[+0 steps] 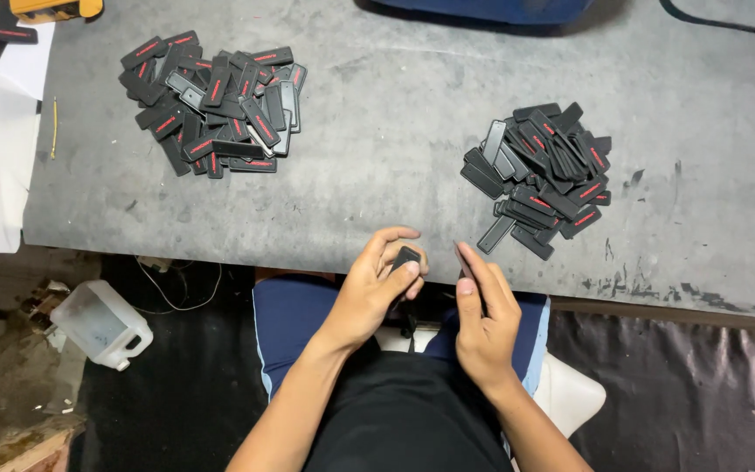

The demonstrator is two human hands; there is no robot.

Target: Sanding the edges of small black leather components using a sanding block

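At the near edge of the grey table (pixel 377 131), between 2 piles of black tags, the left hand (pixel 376 284) pinches a black tag (pixel 405 257) while the right hand (pixel 485 316) grips a thin dark piece (pixel 463 260).

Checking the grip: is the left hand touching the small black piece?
Touching. The head view shows the left hand with its fingers curled around the small black piece.
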